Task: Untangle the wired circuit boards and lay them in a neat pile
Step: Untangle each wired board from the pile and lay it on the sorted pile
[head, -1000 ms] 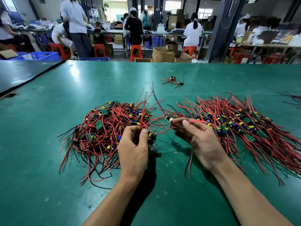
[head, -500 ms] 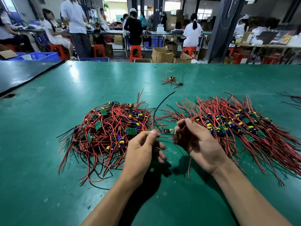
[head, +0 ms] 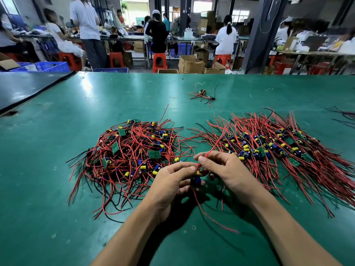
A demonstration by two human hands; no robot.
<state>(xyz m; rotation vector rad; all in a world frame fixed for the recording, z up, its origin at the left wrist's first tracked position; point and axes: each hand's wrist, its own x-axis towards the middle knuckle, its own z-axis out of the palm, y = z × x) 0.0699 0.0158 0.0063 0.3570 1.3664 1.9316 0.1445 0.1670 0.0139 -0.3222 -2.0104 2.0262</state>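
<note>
A tangled heap of wired circuit boards (head: 132, 152), red and black leads with small green boards, lies left of centre on the green table (head: 38, 189). To the right spreads a combed-out pile of boards (head: 278, 148) with leads fanning toward the right. Between them, above the table, one wired board (head: 196, 179) with a blue part and a yellow capacitor is held by both hands. My left hand (head: 172, 187) pinches it from the left. My right hand (head: 226, 169) pinches its red lead, which rises toward the pile; other leads hang down toward me.
A small separate bundle of wired boards (head: 202, 95) lies farther back, with a rubber band (head: 148, 97) to its left. Loose black wires (head: 343, 116) sit at the right edge. A dark table (head: 28, 87) adjoins at the left. People work at benches beyond.
The single board has come clear of the tangled heap and moved nearer to me. Both hands have drawn together around it, and its leads now hang down below them.
</note>
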